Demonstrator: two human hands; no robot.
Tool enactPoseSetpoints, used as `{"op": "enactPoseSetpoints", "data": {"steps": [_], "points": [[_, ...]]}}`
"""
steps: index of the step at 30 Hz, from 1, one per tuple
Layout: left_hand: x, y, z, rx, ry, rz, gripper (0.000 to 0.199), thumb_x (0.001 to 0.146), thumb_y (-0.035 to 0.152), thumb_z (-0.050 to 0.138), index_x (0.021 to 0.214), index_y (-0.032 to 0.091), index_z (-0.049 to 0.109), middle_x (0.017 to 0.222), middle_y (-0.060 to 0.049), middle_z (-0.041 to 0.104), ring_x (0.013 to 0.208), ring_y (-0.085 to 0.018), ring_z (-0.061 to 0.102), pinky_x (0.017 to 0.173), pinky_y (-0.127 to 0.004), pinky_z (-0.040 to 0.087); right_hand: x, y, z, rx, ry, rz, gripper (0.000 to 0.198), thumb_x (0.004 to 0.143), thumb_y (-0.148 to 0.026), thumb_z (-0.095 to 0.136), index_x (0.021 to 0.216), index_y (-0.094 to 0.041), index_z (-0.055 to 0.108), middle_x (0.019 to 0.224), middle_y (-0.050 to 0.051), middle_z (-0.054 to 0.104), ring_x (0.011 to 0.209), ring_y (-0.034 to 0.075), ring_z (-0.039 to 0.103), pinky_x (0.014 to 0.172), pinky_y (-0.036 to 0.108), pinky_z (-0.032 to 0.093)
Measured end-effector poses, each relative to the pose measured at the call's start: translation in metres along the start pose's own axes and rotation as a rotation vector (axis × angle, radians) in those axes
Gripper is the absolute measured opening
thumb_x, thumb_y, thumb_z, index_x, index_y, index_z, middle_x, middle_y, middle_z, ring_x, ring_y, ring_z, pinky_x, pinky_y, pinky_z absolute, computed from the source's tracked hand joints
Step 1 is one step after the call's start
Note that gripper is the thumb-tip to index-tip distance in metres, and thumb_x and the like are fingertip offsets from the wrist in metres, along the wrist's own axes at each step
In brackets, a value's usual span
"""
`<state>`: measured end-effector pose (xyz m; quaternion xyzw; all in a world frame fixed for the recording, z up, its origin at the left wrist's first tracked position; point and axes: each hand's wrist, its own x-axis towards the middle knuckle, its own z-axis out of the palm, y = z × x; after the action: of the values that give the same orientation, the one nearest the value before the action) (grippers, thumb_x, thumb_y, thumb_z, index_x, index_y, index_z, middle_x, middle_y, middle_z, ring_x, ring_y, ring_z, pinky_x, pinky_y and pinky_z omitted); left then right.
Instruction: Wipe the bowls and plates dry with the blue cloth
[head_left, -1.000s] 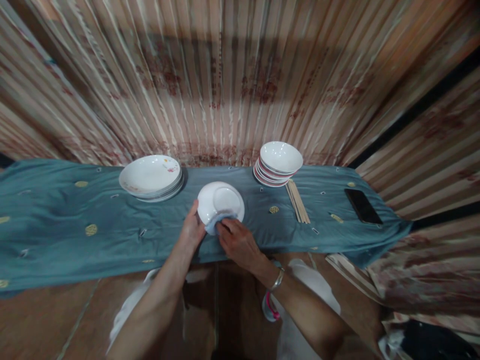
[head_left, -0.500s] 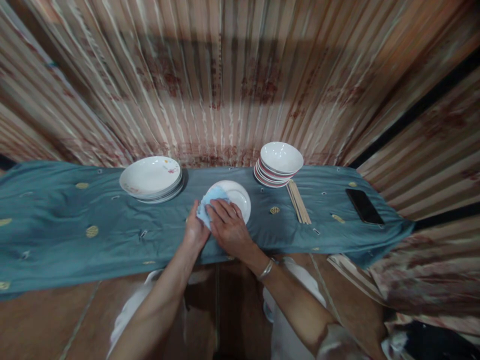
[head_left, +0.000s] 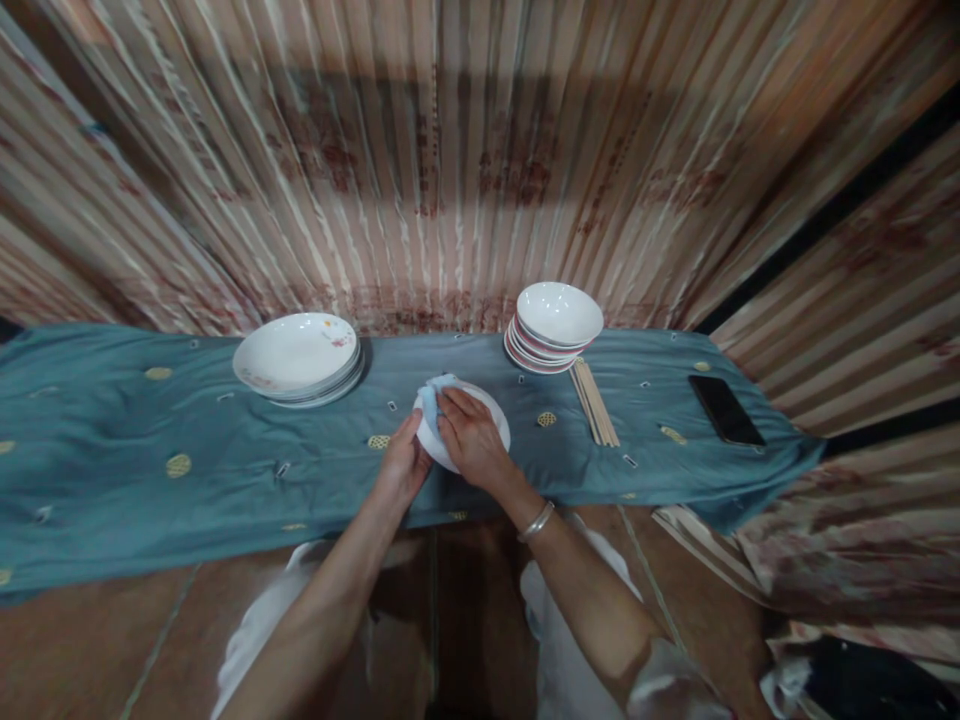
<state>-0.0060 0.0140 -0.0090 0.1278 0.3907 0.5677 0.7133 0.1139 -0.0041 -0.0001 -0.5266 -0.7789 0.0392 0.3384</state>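
Note:
A small white plate (head_left: 497, 412) is held just above the front half of the cloth-covered table. My left hand (head_left: 405, 462) grips its left edge, thumb on the rim and fingers underneath. My right hand (head_left: 472, 435) lies over the plate and presses a light blue cloth (head_left: 433, 398) against its left side. The fingers are bent over the cloth and cover part of it. A silver bangle (head_left: 537, 522) circles my right wrist.
A stack of large white plates (head_left: 298, 358) stands at left. White bowls (head_left: 559, 318) are stacked at right, with wooden chopsticks (head_left: 595, 405) beside them. A black phone (head_left: 726, 410) lies near the right end of the teal tablecloth (head_left: 247, 490). Curtains (head_left: 465, 180) hang behind.
The small plate has tilted and come slightly nearer to me. The blue cloth has moved from its lower left to its upper left edge, bunched under my right fingers.

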Motion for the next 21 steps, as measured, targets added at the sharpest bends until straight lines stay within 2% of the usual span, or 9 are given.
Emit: {"op": "enactPoseSetpoints", "data": {"steps": [5, 10, 21], "points": [[-0.003, 0.002, 0.005, 0.006, 0.037, -0.03, 0.016, 0.09, 0.014, 0.055, 0.098, 0.009, 0.068, 0.071, -0.005, 0.073, 0.058, -0.014, 0.066, 0.07, -0.026, 0.059, 0.003, 0.021, -0.002, 0.016, -0.02, 0.058, 0.041, 0.099, -0.022, 0.037, 0.132, -0.008, 0.059, 0.136, 0.018, 0.06, 0.131, 0.024, 0.053, 0.113, 0.042, 0.042], [-0.004, 0.004, 0.006, -0.017, 0.039, -0.038, 0.014, 0.091, 0.013, 0.055, 0.096, 0.009, 0.067, 0.068, -0.005, 0.072, 0.053, -0.013, 0.064, 0.058, -0.022, 0.057, 0.0, 0.035, -0.007, -0.028, -0.063, 0.127, 0.039, 0.098, -0.021, 0.039, 0.128, -0.009, 0.061, 0.135, 0.019, 0.061, 0.13, 0.024, 0.055, 0.111, 0.041, 0.044], [0.003, 0.003, 0.0, 0.018, 0.09, -0.031, 0.017, 0.089, 0.013, 0.058, 0.102, 0.009, 0.067, 0.067, -0.003, 0.071, 0.05, -0.013, 0.061, 0.049, -0.021, 0.053, -0.024, 0.035, -0.021, -0.108, -0.065, 0.119, 0.037, 0.096, -0.018, 0.042, 0.125, -0.008, 0.062, 0.128, 0.019, 0.064, 0.124, 0.025, 0.058, 0.111, 0.043, 0.045]]}}
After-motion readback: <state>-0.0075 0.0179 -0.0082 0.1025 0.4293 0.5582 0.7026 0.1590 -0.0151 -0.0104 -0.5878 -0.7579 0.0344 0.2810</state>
